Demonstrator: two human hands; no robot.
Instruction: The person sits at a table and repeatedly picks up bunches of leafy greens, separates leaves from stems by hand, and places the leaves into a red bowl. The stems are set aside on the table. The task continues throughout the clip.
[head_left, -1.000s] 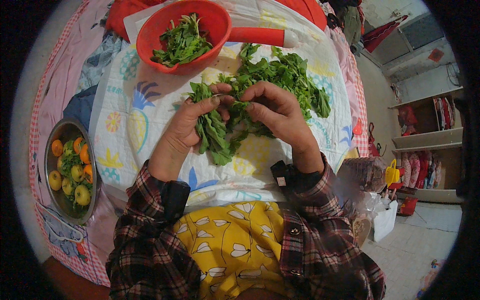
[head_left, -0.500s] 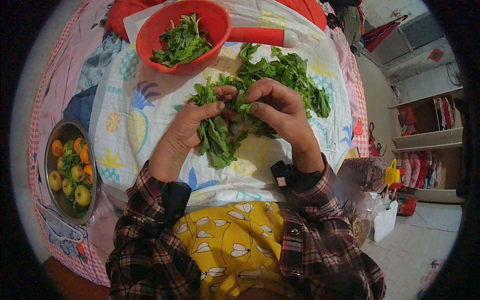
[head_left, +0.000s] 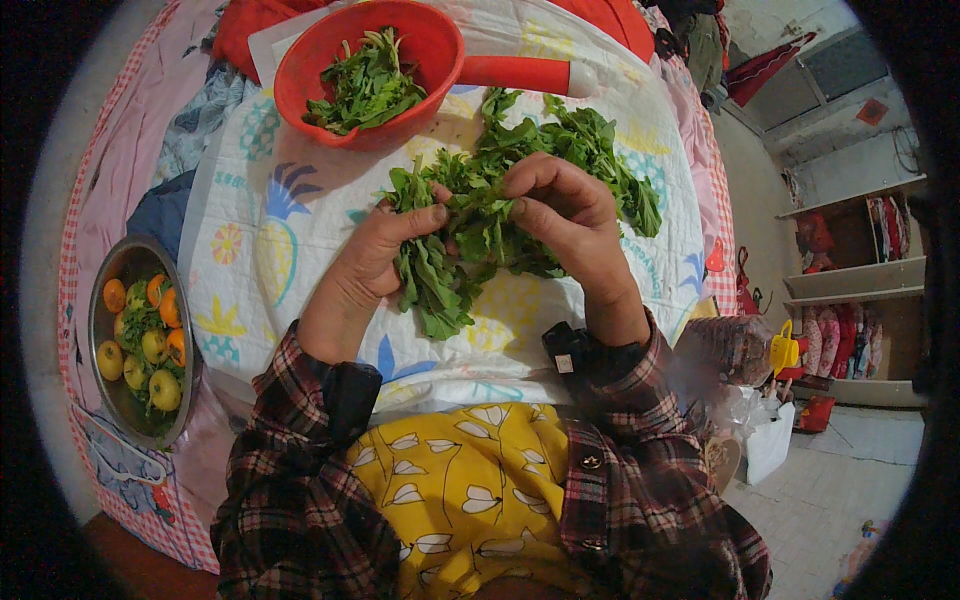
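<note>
I'm seeing both hands, left point(head_left: 375, 262) and right point(head_left: 562, 215), pinching shut on a limp, light, tear-prone sprig point(head_left: 432, 285) just below the bowl point(head_left: 340, 60); I'm judging stems the best hold.

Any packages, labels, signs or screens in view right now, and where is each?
White bag: on the floor at the right, boxy, plain.
Clear plastic wrapper: right of the right hand, crumpled, brownish contents.
Small white tag: on the black band at the right wrist, square.
Red square sign: upper right wall.
</note>
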